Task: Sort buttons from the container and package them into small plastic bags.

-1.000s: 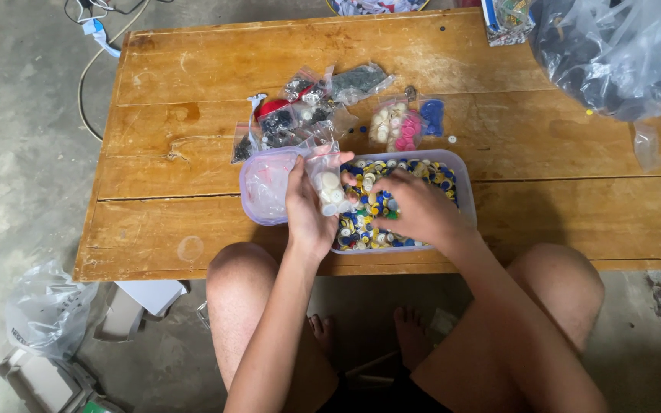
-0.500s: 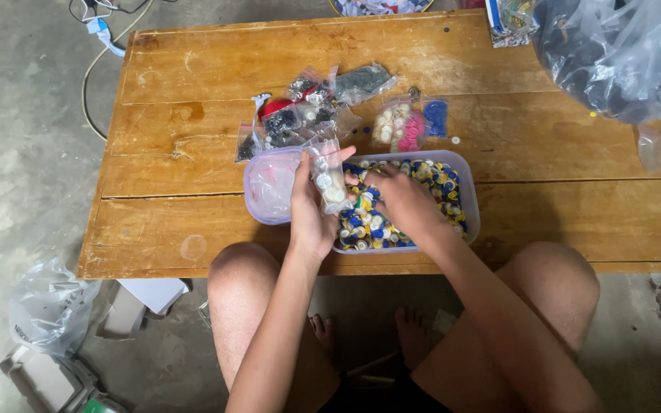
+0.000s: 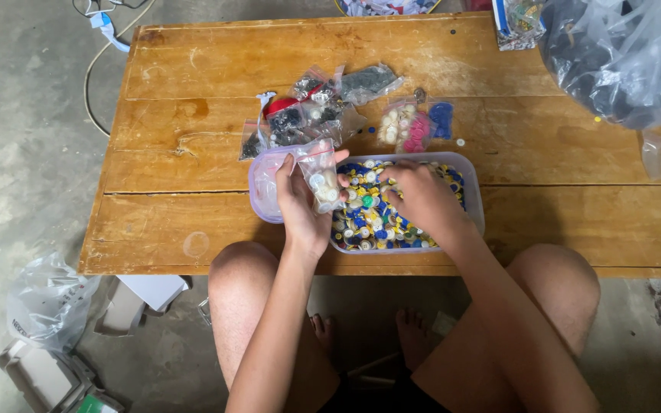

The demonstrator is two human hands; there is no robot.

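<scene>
My left hand (image 3: 300, 206) holds a small clear bag of pale buttons (image 3: 320, 177) upright over the left end of a clear plastic tub (image 3: 474, 197). The tub is full of mixed buttons (image 3: 369, 222) in blue, yellow, white and green. My right hand (image 3: 421, 200) rests in the tub with its fingers curled down among the buttons; what its fingertips pinch is hidden. The tub stands near the front edge of a wooden table (image 3: 193, 92).
Several small bags of sorted buttons (image 3: 307, 115) lie behind the tub, with white, pink and blue ones (image 3: 415, 122) to their right. A large clear plastic bag (image 3: 621, 53) sits at the table's far right. A plastic bag and boxes (image 3: 47, 321) lie on the floor at left.
My right hand has shifted slightly left inside the tub toward the small bag. The left hand keeps the bag in the same place.
</scene>
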